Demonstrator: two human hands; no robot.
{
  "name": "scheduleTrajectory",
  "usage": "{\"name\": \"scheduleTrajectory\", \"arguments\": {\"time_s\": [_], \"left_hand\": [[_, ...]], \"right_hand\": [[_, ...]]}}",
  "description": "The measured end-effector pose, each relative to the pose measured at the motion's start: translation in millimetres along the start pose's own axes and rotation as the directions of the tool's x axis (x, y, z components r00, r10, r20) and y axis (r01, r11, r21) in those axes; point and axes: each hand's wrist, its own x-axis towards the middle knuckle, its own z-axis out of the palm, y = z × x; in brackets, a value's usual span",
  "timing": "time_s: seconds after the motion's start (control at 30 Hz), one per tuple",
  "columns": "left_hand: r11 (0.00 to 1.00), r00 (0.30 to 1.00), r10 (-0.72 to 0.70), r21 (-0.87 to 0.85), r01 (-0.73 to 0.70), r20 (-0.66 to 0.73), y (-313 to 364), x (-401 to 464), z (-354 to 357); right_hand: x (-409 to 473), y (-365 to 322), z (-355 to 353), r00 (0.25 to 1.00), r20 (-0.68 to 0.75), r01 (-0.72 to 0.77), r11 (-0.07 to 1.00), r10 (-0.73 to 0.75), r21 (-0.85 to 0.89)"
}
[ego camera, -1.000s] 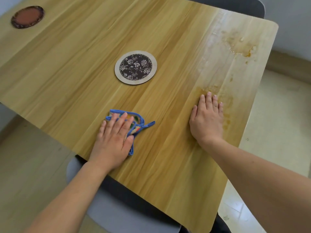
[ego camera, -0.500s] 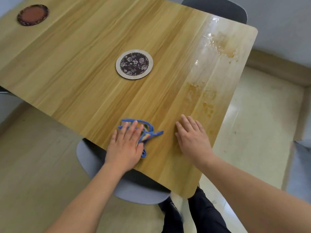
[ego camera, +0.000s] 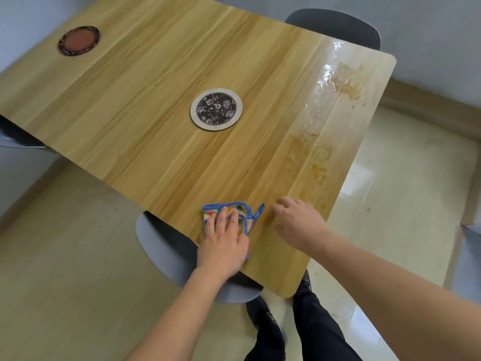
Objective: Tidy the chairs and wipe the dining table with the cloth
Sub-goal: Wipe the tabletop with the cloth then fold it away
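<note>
Head view: cloth [ego camera: 243, 217] under left hand [ego camera: 223, 243], loop rightward.

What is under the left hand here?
The left hand presses flat on a folded, blue-edged cloth lying on the table near its edge. The cloth's far side and loop show past the fingers; the part beneath the palm is covered.

Two coasters [ego camera: 216, 109] [ego camera: 78, 40] – three chairs [ego camera: 166, 246] [ego camera: 335, 26] [ego camera: 15, 136] – one cloth [ego camera: 243, 213]
</note>
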Motion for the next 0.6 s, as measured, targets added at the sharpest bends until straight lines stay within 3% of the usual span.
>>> {"name": "scheduleTrajectory", "arguments": {"time_s": [0.1, 0.2, 0.27, 0.33, 0.47, 0.53, 0.6], "left_hand": [[0.966, 1.000, 0.000, -0.258, -0.008, -0.029, -29.2, 3.6, -35.7], [0.980, 0.991, 0.110, -0.155, -0.121, -0.077, -48.9, -4.1, -51.3], [0.984, 0.985, 0.172, -0.042, -0.172, 0.005, -54.3, -10.4, -47.2], [0.988, 0.988, 0.152, 0.001, -0.152, 0.033, -54.2, -12.4, -39.1], [0.988, 0.996, 0.009, -0.152, -0.022, -0.085, -43.4, 5.4, -39.5], [0.993, 1.000, -0.014, -0.117, 0.011, -0.028, -40.5, 14.6, -45.3], [0.996, 0.999, 0.003, -0.084, -0.006, -0.042, -39.6, 20.3, -51.5]], "right_hand": [[-9.9, -22.1, 0.2, 0.990, 0.066, 0.113, 0.987, -0.121, 0.115], [-15.5, -46.7, 2.1, 0.989, 0.132, 0.036, 0.974, -0.067, 0.222], [-15.3, -65.5, 7.6, 0.986, 0.167, -0.069, 0.943, 0.014, 0.325], [-13.3, -82.1, 17.0, 0.980, 0.167, -0.179, 0.851, 0.109, 0.494], [-3.6, -93.3, 21.3, 0.958, 0.149, -0.279, 0.691, 0.243, 0.666], [0.0, -90.2, 14.9, 0.951, 0.160, -0.299, 0.664, 0.263, 0.685], [7.0, -84.2, 3.8, 0.960, 0.119, -0.267, 0.711, 0.252, 0.650]]}}
